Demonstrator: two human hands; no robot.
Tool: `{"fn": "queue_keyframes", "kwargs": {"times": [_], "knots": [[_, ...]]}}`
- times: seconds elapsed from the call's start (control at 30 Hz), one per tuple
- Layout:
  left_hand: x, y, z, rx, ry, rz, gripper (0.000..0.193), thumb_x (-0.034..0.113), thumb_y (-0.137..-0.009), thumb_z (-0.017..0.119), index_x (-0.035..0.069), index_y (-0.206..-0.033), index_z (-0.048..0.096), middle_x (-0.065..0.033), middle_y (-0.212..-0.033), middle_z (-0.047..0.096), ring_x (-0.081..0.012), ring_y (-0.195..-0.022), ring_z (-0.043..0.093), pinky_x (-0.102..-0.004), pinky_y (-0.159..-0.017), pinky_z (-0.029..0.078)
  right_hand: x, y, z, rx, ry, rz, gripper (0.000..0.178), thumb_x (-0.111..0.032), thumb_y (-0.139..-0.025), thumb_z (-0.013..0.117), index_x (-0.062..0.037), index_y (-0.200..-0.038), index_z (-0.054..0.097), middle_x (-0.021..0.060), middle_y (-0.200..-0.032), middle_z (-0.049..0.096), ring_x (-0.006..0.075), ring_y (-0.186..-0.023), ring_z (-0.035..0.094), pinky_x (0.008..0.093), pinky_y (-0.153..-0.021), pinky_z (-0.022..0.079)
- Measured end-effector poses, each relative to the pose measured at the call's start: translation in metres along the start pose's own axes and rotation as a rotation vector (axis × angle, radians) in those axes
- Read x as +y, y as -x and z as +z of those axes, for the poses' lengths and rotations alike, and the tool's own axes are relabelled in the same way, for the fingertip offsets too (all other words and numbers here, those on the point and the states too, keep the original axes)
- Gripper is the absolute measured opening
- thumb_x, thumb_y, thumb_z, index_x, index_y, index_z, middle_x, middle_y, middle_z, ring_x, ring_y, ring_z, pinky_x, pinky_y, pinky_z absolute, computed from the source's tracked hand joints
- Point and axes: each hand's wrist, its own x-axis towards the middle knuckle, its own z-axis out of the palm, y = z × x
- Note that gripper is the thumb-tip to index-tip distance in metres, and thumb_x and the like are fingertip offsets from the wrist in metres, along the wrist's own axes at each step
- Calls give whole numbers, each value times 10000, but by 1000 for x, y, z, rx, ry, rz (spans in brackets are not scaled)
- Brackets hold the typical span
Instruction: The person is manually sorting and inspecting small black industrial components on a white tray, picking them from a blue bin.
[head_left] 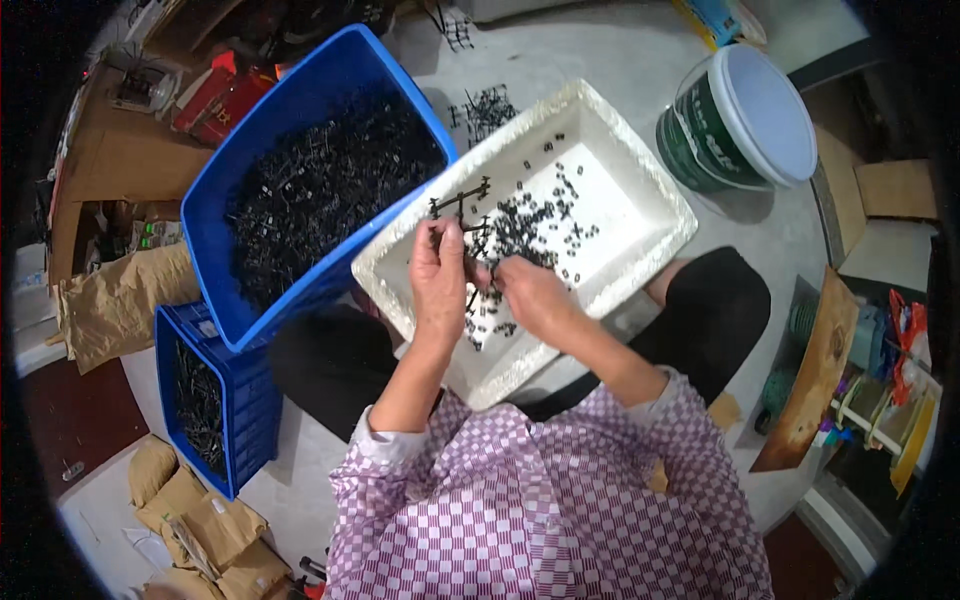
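My left hand (438, 285) is closed around a branched black plastic sprue (462, 200), whose arms stick out beyond the fingertips. My right hand (540, 300) meets it at the lower side, fingers pinched together by the sprue; what exactly lies between them is hidden. Both hands are over a white foam box (645, 170) that rests across my lap. Many small black plastic pieces (525, 222) lie scattered on its floor, thickest just beyond my right hand.
A large blue bin (205, 215) full of black sprues stands at left, with a smaller blue crate (250, 420) below. Loose sprues (488, 108) lie on the floor beyond the box. A green-and-white bucket (710, 130) stands at right. Brown paper packages (205, 520) sit lower left.
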Motion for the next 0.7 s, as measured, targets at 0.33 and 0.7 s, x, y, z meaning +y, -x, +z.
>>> {"fn": "queue_keyframes", "kwargs": {"times": [0.33, 0.7], "knots": [[44, -167, 37, 66, 83, -10, 177, 226, -917, 439, 51, -889, 442, -29, -645, 452, -131, -436, 486, -239, -361, 367, -25, -27, -46, 179, -323, -125, 41, 22, -790, 520, 10, -820, 496, 124, -694, 473, 260, -569, 497, 336, -520, 416], [-41, -291, 79, 327, -398, 78, 276, 251, -771, 588, 4, -893, 594, -160, -833, 627, -289, -781, 600, -385, -693, 453, -13, -26, -23, -92, -376, 126, 22, 26, -814, 500, 13, -804, 515, 102, -663, 472, 211, -558, 478, 301, -512, 381]]}}
